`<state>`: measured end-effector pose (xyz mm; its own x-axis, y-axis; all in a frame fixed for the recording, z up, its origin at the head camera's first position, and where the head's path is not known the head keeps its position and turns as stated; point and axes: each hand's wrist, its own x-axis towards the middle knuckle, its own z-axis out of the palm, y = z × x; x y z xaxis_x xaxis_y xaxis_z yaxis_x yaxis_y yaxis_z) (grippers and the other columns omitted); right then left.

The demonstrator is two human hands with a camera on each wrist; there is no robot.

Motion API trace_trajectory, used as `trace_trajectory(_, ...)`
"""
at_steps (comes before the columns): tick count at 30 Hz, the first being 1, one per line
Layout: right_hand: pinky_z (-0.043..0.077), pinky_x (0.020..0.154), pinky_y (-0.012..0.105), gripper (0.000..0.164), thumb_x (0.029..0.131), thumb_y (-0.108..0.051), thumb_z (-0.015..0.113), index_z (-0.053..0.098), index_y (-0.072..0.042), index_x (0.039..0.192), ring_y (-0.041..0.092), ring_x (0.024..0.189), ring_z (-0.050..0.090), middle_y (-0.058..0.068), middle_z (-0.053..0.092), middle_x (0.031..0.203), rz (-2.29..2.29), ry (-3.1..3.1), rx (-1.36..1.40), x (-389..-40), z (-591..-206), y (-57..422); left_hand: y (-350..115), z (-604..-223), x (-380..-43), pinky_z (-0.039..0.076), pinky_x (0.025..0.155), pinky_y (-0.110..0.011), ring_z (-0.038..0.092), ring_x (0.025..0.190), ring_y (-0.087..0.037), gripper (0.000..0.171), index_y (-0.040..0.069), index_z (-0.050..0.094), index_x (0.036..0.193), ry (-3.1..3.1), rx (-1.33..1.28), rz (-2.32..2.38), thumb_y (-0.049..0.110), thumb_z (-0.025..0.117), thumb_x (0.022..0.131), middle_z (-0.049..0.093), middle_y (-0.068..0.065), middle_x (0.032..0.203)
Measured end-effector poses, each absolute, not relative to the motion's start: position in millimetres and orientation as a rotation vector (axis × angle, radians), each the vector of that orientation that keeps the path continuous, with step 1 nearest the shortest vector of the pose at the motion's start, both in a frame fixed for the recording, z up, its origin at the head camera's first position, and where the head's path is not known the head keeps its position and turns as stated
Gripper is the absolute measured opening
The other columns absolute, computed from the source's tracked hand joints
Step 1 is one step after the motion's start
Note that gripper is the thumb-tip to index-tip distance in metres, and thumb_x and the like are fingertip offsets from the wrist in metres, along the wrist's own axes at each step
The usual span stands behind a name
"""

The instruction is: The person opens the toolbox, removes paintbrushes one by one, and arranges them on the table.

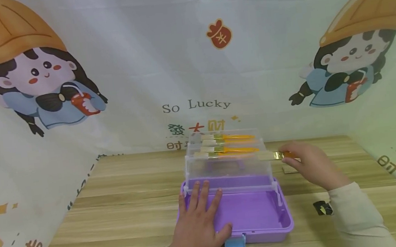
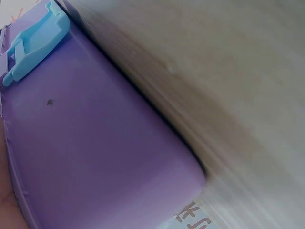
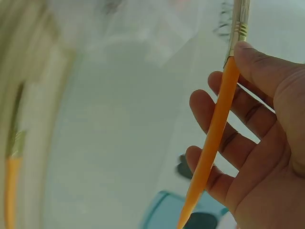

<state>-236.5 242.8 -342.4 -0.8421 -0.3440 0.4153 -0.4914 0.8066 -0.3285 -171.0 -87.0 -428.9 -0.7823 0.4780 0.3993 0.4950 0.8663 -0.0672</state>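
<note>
A purple box (image 1: 254, 210) stands open on the table, its clear fold-out trays (image 1: 228, 172) raised at the back. Several paintbrushes (image 1: 240, 150) with orange handles and pale bristles lie in those trays. My left hand (image 1: 199, 228) rests flat with spread fingers over the box's left front, thumb near the light-blue latch (image 1: 235, 244). To the right of the trays, my right hand (image 1: 312, 163) pinches another paintbrush (image 3: 214, 133), bristles toward the trays. In the right wrist view the thumb presses near its metal ferrule, and the curled fingers lie behind the orange handle.
A small brown flat piece (image 1: 291, 169) lies under the right hand. Nearer, a small black item (image 1: 323, 207) sits beside the right sleeve. A printed cloth backdrop (image 1: 141, 65) rises behind and at both sides of the wooden table (image 1: 121, 224).
</note>
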Motion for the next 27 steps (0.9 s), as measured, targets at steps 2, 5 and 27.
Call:
trace_trajectory(2,0.050,0.087,0.056,0.022,0.091,-0.006,0.069,0.069,0.000,0.112,0.038,0.102,0.065,0.018,0.068,0.112,0.626,-2.678,0.616,-236.7,-347.0,254.2,-86.6,-429.0,-171.4,0.016,0.112,-0.067,0.020,0.147,-0.039,0.077,0.020,0.040,0.154,-2.616,-0.721,-0.066,0.066,0.043,0.091,0.027,-0.019,0.159)
trace_trajectory(5,0.050,0.086,0.057,0.023,0.092,-0.006,0.068,0.068,0.002,0.114,0.039,0.102,0.064,0.019,0.068,0.112,0.644,-2.708,0.585,-237.9,-357.2,271.2,-86.2,-429.2,-171.6,0.016,0.111,-0.067,0.021,0.147,-0.040,0.077,0.019,0.042,0.153,-2.610,-0.724,-0.073,0.065,0.044,0.091,0.028,-0.020,0.159)
trace_trajectory(27,0.052,0.081,0.055,0.021,0.090,-0.004,0.069,0.068,0.007,0.107,0.041,0.095,0.066,0.022,0.069,0.104,0.629,-2.915,0.552,-255.4,-424.0,335.2,-87.1,-430.6,-172.9,0.014,0.112,-0.067,0.015,0.149,-0.038,0.078,0.023,0.035,0.156,-2.659,-0.711,-0.050,0.067,0.040,0.092,0.022,-0.019,0.161)
